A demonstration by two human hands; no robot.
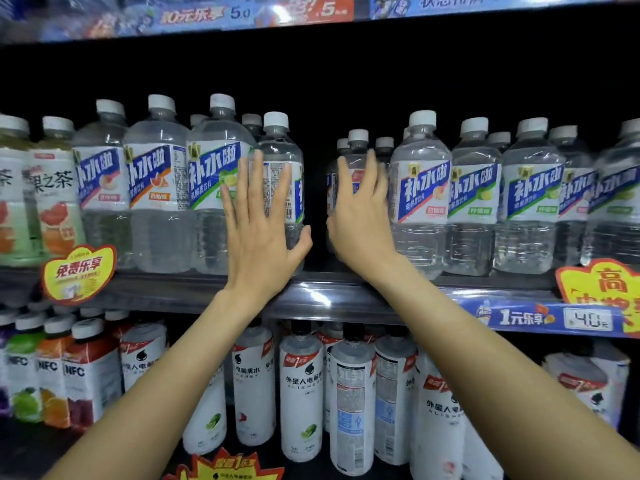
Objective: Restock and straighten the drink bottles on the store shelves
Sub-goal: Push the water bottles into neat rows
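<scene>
Left hand point(258, 233) pressing spread fingers on turned bottle point(282, 188) at shelf edge point(332, 299); right hand point(360, 216), fingers spread, seemingly touching recessed bottle point(346, 181) beside gap. Rotate label forward, pull flush.

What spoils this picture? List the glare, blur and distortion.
Head view: glare streaks the shelf rail; the top price strip and right hand are motion-blurred; the shelf back is black; wide-angle bending bows the shelf lines and edge bottles.

A dark gap point(317, 202) opens between my two hands; bottles point(157, 188) crowd its left, more bottles point(474, 199) its right, the shelf edge point(194, 292) below.
</scene>
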